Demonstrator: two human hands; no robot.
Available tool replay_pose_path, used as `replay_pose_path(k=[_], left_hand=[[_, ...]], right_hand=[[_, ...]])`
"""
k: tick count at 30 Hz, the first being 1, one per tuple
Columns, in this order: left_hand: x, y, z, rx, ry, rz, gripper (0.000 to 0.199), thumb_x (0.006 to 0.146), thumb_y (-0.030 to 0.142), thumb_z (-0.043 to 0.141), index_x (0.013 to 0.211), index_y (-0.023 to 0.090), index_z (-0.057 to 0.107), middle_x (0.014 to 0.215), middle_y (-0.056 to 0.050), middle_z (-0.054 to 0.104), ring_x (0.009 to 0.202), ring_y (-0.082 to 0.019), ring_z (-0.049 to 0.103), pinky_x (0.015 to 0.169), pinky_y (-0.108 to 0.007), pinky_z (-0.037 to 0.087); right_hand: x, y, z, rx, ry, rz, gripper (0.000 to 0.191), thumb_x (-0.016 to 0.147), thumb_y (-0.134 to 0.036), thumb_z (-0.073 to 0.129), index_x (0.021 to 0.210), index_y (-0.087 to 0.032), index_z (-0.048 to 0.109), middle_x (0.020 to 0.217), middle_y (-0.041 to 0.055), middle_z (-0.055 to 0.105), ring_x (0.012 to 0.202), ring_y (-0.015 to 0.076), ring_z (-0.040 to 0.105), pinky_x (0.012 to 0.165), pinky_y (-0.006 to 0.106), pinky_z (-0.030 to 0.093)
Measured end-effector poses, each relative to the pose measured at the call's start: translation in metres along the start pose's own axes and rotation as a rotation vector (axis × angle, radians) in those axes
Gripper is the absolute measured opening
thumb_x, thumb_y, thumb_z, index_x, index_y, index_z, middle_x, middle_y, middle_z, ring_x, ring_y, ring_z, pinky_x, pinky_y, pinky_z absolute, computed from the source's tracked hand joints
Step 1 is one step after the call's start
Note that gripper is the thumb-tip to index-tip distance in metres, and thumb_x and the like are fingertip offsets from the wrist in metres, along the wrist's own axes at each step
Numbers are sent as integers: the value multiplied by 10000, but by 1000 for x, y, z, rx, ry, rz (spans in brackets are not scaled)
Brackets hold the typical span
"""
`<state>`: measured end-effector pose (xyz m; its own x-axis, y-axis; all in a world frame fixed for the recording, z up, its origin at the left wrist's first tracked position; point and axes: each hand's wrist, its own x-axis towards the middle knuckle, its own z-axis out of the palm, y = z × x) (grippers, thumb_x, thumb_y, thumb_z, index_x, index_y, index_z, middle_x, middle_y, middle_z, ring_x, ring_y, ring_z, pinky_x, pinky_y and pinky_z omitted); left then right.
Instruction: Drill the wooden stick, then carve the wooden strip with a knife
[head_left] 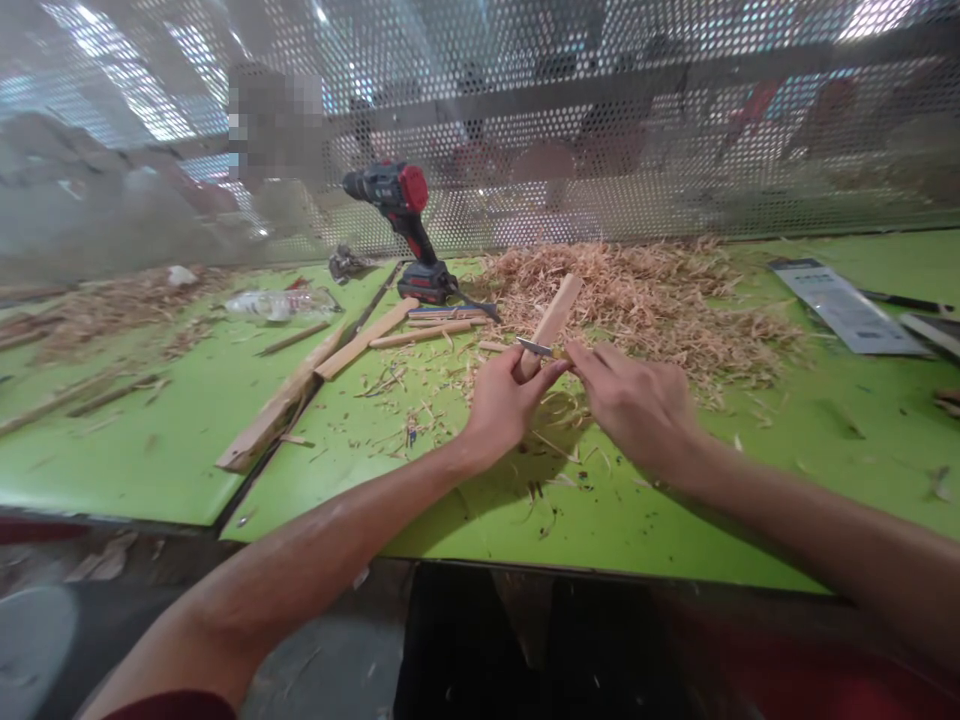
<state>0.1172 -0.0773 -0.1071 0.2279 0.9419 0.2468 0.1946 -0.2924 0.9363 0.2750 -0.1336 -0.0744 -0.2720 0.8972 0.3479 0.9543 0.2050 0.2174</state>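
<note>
Head view, I can see both bare hands meeting over the green table [480, 535]. Left hand [501, 405] is closed round the near end of a wood strip [556, 315]; the strip's far end sticks up and away, leaning right. Right hand [637, 405] is closed on the yellowish handle of a small knife [534, 348], blade lying across the strip just above the left fingers, tip pointing left. Left thumb reaches over to the handle, near the right fingertips; can't tell if it presses there.

Just beyond the grip: big heap of shavings [622, 285]. Loose curls under and around both wrists too. Left of the grip: a few thin sticks [431, 338], a flat slat [367, 340], then a longer beam [281, 405] along the table seam. Drill [409, 215] upright on its battery, beyond and left. Clear bottle [281, 304] farther left, on its side. Well right of the grip: flat packet [847, 305]. Mesh screen [525, 150] behind everything.
</note>
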Motion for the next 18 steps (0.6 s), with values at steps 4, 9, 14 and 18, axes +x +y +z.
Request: replay_pose_path(k=[4, 9, 14, 18], left_hand=[[2, 1, -1, 3, -14, -15, 523, 820, 530, 739, 637, 217, 362, 581, 74, 315, 557, -93, 272, 526, -289, 211], [3, 6, -3, 26, -27, -58, 462, 808, 501, 763, 650, 210, 440, 569, 81, 333, 542, -93, 286, 510, -284, 231], [3, 4, -1, -5, -15, -57, 556, 793, 530, 775, 607, 220, 353, 554, 82, 307, 531, -86, 267, 514, -287, 198], [3, 3, -1, -13, -14, -65, 477, 796, 498, 783, 640, 210, 436, 561, 80, 333, 532, -90, 283, 508, -285, 206]], right_hand=[[2, 3, 1, 24, -10, -24, 418, 1053, -98, 380, 1391, -83, 626, 912, 86, 721, 503, 96, 476, 407, 205, 286], [1, 8, 7, 51, -17, -52, 431, 1049, -78, 372, 1400, -84, 623, 901, 91, 723, 499, 89, 474, 412, 192, 286], [2, 6, 5, 19, -13, -54, 459, 1047, -74, 329, 1410, -73, 611, 895, 104, 725, 468, 89, 447, 392, 195, 255], [4, 9, 4, -8, -7, -92, 459, 1032, -64, 333, 1376, -80, 636, 878, 94, 724, 464, 95, 433, 391, 202, 239]])
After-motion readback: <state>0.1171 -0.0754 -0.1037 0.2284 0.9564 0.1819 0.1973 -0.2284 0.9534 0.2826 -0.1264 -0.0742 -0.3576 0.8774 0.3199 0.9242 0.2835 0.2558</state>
